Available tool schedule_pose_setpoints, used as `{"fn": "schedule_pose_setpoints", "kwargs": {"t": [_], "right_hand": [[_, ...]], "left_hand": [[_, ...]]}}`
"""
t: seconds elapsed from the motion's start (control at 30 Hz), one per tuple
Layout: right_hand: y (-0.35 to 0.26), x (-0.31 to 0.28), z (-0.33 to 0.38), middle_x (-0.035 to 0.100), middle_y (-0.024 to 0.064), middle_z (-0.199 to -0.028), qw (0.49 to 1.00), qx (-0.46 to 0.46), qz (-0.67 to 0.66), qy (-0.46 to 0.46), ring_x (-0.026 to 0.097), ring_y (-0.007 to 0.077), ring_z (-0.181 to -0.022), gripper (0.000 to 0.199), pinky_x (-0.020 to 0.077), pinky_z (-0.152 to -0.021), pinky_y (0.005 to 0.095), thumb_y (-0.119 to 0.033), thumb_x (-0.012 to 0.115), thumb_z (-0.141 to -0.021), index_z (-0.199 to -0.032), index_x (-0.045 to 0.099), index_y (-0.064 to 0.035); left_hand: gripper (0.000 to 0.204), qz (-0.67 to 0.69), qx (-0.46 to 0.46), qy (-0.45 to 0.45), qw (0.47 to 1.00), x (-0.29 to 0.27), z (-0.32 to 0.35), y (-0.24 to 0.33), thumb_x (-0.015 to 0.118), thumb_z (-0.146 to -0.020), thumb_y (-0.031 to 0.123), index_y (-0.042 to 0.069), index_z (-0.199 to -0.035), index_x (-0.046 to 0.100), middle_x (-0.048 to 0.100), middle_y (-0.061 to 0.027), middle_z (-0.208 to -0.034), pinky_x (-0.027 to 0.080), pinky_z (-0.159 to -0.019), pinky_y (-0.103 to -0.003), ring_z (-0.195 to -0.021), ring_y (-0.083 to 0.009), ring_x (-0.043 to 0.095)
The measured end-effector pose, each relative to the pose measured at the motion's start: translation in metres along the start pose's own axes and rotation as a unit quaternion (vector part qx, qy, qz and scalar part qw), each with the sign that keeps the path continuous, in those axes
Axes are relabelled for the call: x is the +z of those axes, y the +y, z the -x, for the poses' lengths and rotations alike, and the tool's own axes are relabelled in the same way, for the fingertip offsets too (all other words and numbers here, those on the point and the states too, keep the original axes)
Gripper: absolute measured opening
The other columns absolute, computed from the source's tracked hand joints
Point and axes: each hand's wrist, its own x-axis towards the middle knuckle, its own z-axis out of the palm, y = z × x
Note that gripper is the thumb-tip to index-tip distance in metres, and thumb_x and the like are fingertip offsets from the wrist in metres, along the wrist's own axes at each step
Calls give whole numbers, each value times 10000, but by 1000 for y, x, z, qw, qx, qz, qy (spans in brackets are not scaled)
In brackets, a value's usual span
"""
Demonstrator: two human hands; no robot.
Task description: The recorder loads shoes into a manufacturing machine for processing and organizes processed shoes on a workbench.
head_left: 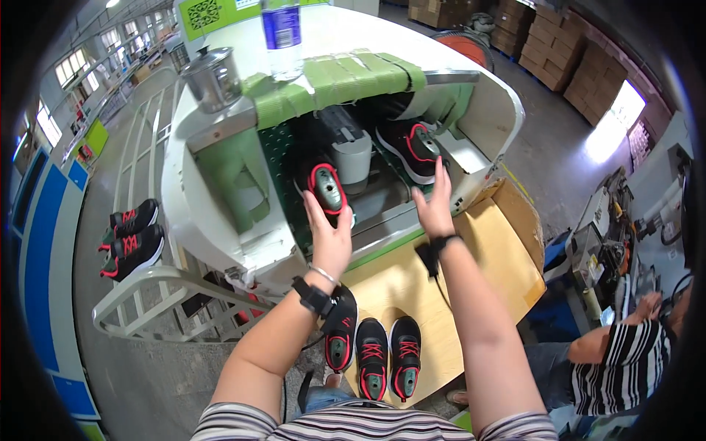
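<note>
Two black sneakers with red trim stand inside the opening of a white machine. My left hand (329, 239) holds the left sneaker (326, 184) at its heel, thumb on one side and fingers on the other. A green-grey insert with a dark hole fills that shoe's opening. My right hand (437, 209) is open, fingers stretched up, close to the heel of the right sneaker (412, 151); whether it touches is unclear. That shoe has a similar insert. The toes of both point into the machine (176, 184), partly hidden in shadow beneath a green-wrapped bar (334, 81).
Below my arms, several similar sneakers (372, 356) stand on a tan board (448, 323). Another pair (132, 239) rests on a metal rack (140, 290) at left. A metal cup (213, 79) and a bottle (283, 40) top the machine. A person in stripes (625, 367) works at right.
</note>
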Motion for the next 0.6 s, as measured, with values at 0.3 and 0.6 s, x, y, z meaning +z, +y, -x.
{"fn": "schedule_pose_setpoints", "kwargs": {"t": [0.3,0.6], "right_hand": [[-61,-109,408,335,260,-1460,909,325,-135,-222,349,353,-1387,1007,315,-1138,403,-216,805,-769,-1511,167,22],[-63,-87,424,484,248,-1382,919,374,-95,-74,471,340,-1316,884,370,-1092,363,-59,740,-769,-1504,251,1]], "left_hand": [[626,-289,222,-422,830,-73,194,-69,597,-900,331,100,-1451,411,393,-178,-1481,228,-1125,-551,-1374,-380,351],[509,-289,249,-414,826,-63,198,-83,638,-810,239,93,-1293,568,566,-80,-1348,312,-1050,-483,-1177,-258,524]]}}
